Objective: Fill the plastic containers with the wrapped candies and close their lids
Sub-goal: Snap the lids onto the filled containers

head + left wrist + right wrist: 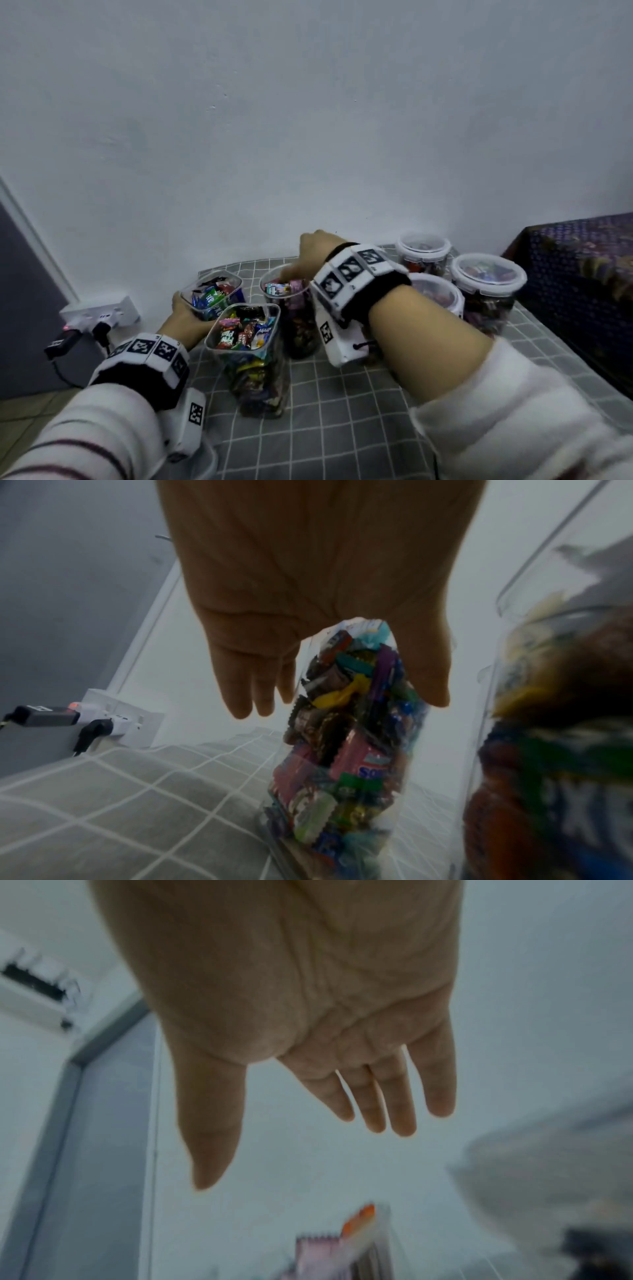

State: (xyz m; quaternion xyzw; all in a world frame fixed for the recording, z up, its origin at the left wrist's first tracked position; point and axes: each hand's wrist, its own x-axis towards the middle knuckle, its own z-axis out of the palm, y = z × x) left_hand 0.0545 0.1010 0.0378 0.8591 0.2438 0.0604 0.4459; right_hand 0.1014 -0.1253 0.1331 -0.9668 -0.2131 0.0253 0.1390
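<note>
So the landmark here is the tall round jar (301, 315) in the middle of the grey checked tablecloth (342, 394), no lid on it, wrapped candies (282, 288) piled right up to the rim. The right hand (313, 255) is over its mouth; in the right wrist view the fingers (369, 1104) are straight and spread with nothing in them, so that hand is open and empty, looks like it's patting the heap down

Left of the round jar, toward the wall, the left hand (186, 313) wraps the side of a square lidless container (214, 296); thumb and fingers curl round the clear wall in the left wrist view. A second square container (250, 356) sits in front of that one, also heaped and lidless. To the right of the round jar are three round tubs with lids on (488, 284)

Handling guess: thin clear plastic, smooth and a bit slippery, fairly heavy when full. Grab low on the walls, not the rim. Candies are light and crinkly, and any sticking up will probably stop a lid seating
</note>
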